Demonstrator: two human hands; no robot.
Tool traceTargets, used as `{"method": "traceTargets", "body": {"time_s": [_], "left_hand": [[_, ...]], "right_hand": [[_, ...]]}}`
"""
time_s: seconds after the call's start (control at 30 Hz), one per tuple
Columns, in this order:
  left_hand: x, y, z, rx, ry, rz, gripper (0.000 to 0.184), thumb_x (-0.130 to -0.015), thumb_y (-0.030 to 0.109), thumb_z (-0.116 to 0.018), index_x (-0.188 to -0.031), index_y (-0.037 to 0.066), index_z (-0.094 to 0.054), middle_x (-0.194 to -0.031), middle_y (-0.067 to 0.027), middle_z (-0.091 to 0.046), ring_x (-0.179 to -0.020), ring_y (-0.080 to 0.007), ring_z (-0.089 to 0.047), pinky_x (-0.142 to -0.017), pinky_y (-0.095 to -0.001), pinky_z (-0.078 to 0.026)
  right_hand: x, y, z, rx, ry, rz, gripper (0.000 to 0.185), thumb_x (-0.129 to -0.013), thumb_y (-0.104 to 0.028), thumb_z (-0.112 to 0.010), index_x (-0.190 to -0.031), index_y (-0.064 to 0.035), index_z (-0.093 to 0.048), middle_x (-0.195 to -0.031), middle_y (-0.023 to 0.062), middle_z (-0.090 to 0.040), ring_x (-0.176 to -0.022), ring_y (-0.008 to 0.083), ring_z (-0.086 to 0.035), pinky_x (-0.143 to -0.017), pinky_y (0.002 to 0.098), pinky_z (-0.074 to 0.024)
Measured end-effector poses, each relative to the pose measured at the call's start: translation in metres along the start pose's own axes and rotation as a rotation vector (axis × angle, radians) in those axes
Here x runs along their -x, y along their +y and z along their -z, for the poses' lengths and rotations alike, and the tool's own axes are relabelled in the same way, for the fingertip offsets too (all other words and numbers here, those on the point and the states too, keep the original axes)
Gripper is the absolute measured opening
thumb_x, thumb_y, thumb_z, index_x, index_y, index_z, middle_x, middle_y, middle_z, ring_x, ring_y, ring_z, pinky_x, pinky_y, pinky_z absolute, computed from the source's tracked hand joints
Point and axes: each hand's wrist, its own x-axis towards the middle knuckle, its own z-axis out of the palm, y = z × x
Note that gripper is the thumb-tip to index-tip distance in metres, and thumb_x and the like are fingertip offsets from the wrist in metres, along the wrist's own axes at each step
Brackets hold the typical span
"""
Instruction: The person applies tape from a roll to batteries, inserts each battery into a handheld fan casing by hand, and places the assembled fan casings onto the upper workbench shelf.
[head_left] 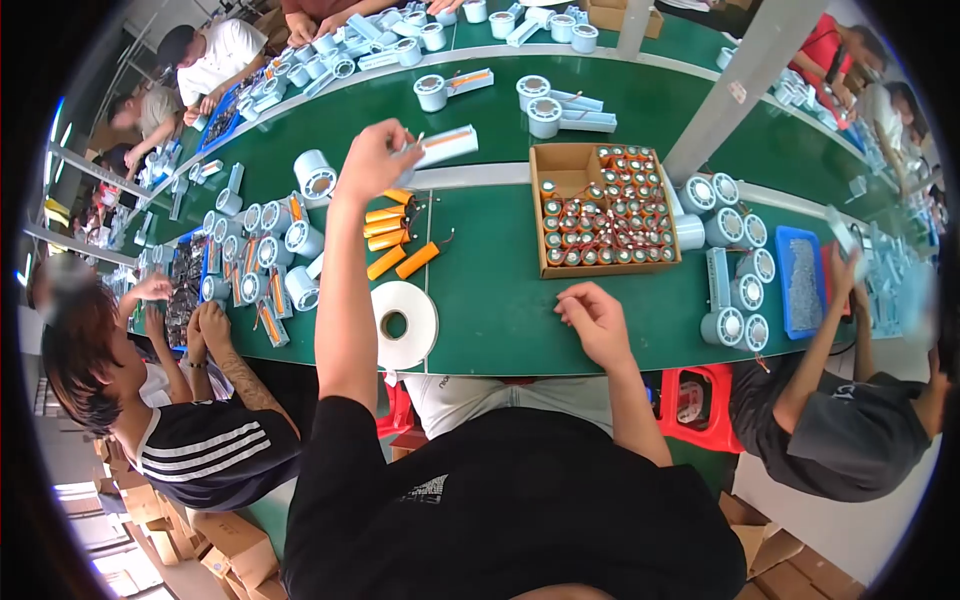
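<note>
Stretched out over the far part of the green table, my left hand (378, 160) is closed on a light-blue housing (446, 147) with an orange strip along it. My right hand (594, 322) rests above the near table, fingers curled, and whether anything is between them is too small to tell. Several orange battery packs (388, 228) with wires lie below my left hand. A white tape roll (406, 325) lies flat near the table edge. Beyond my right hand stands a cardboard box (608, 268) holding many batteries with wires.
Light-blue fan housings (272, 252) crowd the left side, and more (731, 258) stand at the right by a blue tray (800, 282). A grey metal post (735, 90) rises behind the box. Persons work at left, right and across the belt (480, 110).
</note>
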Motion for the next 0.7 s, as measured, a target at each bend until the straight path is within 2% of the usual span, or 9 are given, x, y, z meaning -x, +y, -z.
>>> {"method": "traceTargets", "body": {"time_s": [0.07,0.1,0.2,0.27,0.4,0.43,0.57,0.63,0.7], "left_hand": [[-0.040,-0.012,-0.016,-0.189,0.076,0.125,0.030,-0.077,0.010,-0.080,-0.074,0.008,-0.051,-0.081,-0.0041,-0.064,-0.071,-0.0174,-0.056,-0.069,-0.0302,-0.048],[-0.060,-0.025,-0.023,-0.191,0.076,0.114,0.030,-0.077,0.010,-0.080,-0.074,0.008,-0.051,-0.081,-0.0041,-0.064,-0.071,-0.0174,-0.056,-0.069,-0.0302,-0.048],[-0.116,-0.074,-0.040,-0.265,-0.101,0.072,0.030,-0.076,0.021,-0.083,-0.077,0.008,-0.056,-0.080,-0.0041,-0.062,-0.067,-0.0179,-0.055,-0.068,-0.0294,-0.048],[-0.135,-0.072,-0.039,-0.293,-0.155,0.051,0.032,-0.076,0.024,-0.084,-0.078,0.008,-0.057,-0.079,-0.0041,-0.062,-0.065,-0.0180,-0.054,-0.068,-0.0292,-0.048],[-0.167,-0.034,-0.027,-0.164,-0.371,0.225,0.041,-0.076,0.037,-0.083,-0.100,0.008,-0.067,-0.097,-0.0097,-0.066,-0.083,-0.0247,-0.061,-0.078,-0.0332,-0.052],[-0.170,-0.036,-0.032,-0.161,-0.375,0.226,0.041,-0.076,0.037,-0.083,-0.100,0.008,-0.067,-0.097,-0.0097,-0.066,-0.083,-0.0247,-0.061,-0.078,-0.0332,-0.052],[-0.190,-0.048,-0.061,-0.597,0.201,0.465,0.057,-0.078,0.036,-0.080,-0.128,0.012,-0.065,-0.128,-0.0142,-0.059,-0.115,-0.0326,-0.055,-0.086,-0.0395,-0.053],[-0.192,-0.071,-0.070,-0.551,-0.019,0.665,0.066,-0.080,0.038,-0.079,-0.139,0.016,-0.060,-0.146,-0.0146,-0.044,-0.132,-0.0400,-0.041,-0.094,-0.0468,-0.052],[-0.189,-0.080,-0.076,-0.596,-0.035,0.673,0.067,-0.079,0.043,-0.078,-0.138,0.017,-0.060,-0.143,-0.0154,-0.047,-0.130,-0.0409,-0.043,-0.099,-0.0505,-0.048]], "right_hand": [[-0.004,-0.004,-0.001,0.197,-0.056,0.050,0.013,-0.092,-0.003,-0.061,-0.102,-0.0007,-0.069,-0.085,0.0059,-0.070,-0.070,0.0110,-0.058,-0.065,0.0221,-0.0459],[-0.003,-0.005,-0.001,0.195,-0.049,0.057,0.013,-0.092,-0.003,-0.061,-0.102,-0.0007,-0.069,-0.085,0.0059,-0.070,-0.070,0.0110,-0.058,-0.065,0.0221,-0.0459],[-0.002,-0.008,-0.002,0.277,-0.068,0.122,0.012,-0.092,-0.003,-0.061,-0.100,0.0003,-0.069,-0.080,0.0058,-0.069,-0.067,0.0107,-0.057,-0.062,0.0217,-0.0447],[-0.005,-0.010,-0.002,0.306,-0.071,0.151,0.011,-0.092,-0.003,-0.062,-0.099,0.0006,-0.069,-0.078,0.0057,-0.069,-0.066,0.0105,-0.057,-0.061,0.0216,-0.0443],[-0.004,-0.010,-0.003,0.221,-0.031,0.102,0.010,-0.091,-0.003,-0.062,-0.097,0.0014,-0.069,-0.074,0.0059,-0.069,-0.062,0.0108,-0.056,-0.058,0.0217,-0.0434],[-0.003,-0.009,-0.002,0.222,-0.028,0.098,0.010,-0.091,-0.003,-0.062,-0.097,0.0014,-0.069,-0.074,0.0059,-0.069,-0.062,0.0108,-0.056,-0.058,0.0217,-0.0434],[-0.005,-0.006,-0.002,0.233,-0.025,0.106,0.011,-0.090,-0.003,-0.062,-0.097,0.0016,-0.069,-0.072,0.0054,-0.068,-0.060,0.0112,-0.056,-0.057,0.0219,-0.0431],[-0.007,-0.009,-0.003,0.237,-0.013,0.118,0.010,-0.090,-0.003,-0.063,-0.096,0.0013,-0.069,-0.072,0.0048,-0.067,-0.060,0.0112,-0.055,-0.056,0.0225,-0.0428],[-0.006,-0.010,-0.004,0.233,0.002,0.126,0.009,-0.090,-0.003,-0.063,-0.095,0.0009,-0.069,-0.070,0.0035,-0.067,-0.058,0.0112,-0.053,-0.055,0.0237,-0.0421]]}}
